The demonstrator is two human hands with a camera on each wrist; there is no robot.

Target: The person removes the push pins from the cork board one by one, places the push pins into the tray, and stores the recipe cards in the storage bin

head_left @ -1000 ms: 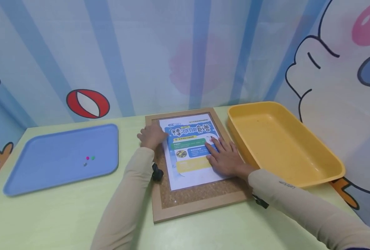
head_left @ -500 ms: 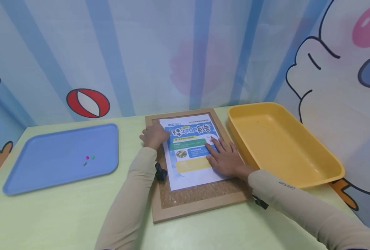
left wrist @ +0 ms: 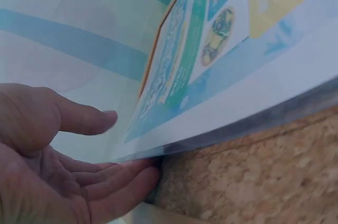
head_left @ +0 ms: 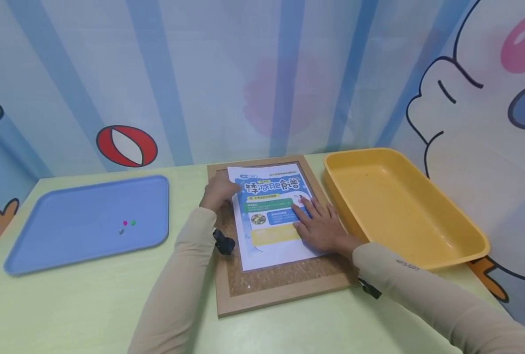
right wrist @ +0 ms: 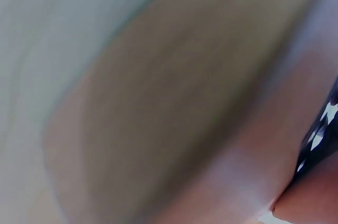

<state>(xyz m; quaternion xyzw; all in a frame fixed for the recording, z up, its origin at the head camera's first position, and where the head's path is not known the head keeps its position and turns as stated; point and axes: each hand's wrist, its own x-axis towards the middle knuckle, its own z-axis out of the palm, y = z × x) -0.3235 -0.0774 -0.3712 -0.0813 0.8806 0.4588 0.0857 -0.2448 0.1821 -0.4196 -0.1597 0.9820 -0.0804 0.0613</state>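
Note:
A printed sheet (head_left: 271,250) with a blue, green and yellow design lies on a wood-framed cork board (head_left: 289,278). My right hand (head_left: 320,228) rests flat on the sheet's right side, fingers spread. At the upper left edge of the sheet is my left hand (head_left: 220,191). The left wrist view shows its fingers (left wrist: 127,184) reaching under the sheet's edge, which stands up off the cork. Its thumb (left wrist: 95,120) is held apart from these fingers, near the sheet's corner. The right wrist view is mostly blurred brown and skin tones.
A blue tray (head_left: 89,211) on the left carries small pink (head_left: 125,223), green (head_left: 133,222) and greyish pieces. To the right of the board stands a yellow bin (head_left: 395,206). A patterned curtain (head_left: 218,83) hangs behind the pale green table (head_left: 85,309).
My left hand has shifted slightly and turned at the sheet's upper left edge, its fingers now more tucked out of sight. The right hand stays in place.

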